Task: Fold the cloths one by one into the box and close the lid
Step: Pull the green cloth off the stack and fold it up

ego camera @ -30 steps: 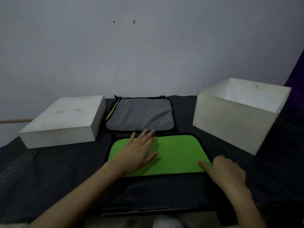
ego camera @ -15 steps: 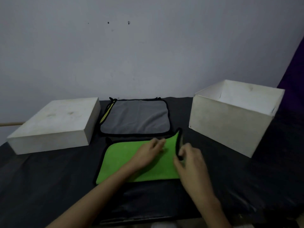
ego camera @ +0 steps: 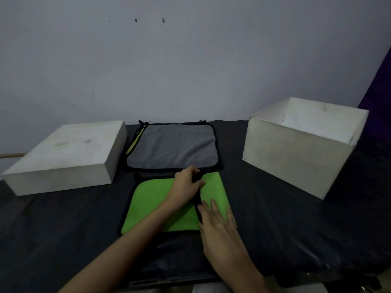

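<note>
Dark sheeting covers the table [ego camera: 63, 229] below a pale wall. On it the green cloth [ego camera: 152, 204] lies half-folded — the left hand [ego camera: 186, 185] pinches its black-edged flap at the far end, seemingly to align the fold, while the right hand [ego camera: 220, 227] presses flat, fingers spread. Open box [ego camera: 296, 157] waits right, lid [ego camera: 65, 157] left, grey cloth [ego camera: 173, 146] behind — room between all.

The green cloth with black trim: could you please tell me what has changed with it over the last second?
The green cloth with black trim lay flat; its right edge has been lifted and folded leftward. The right hand now presses the flap flat, and the left hand grips its black edge. The grey cloth, white lid and open white box stayed put.
</note>
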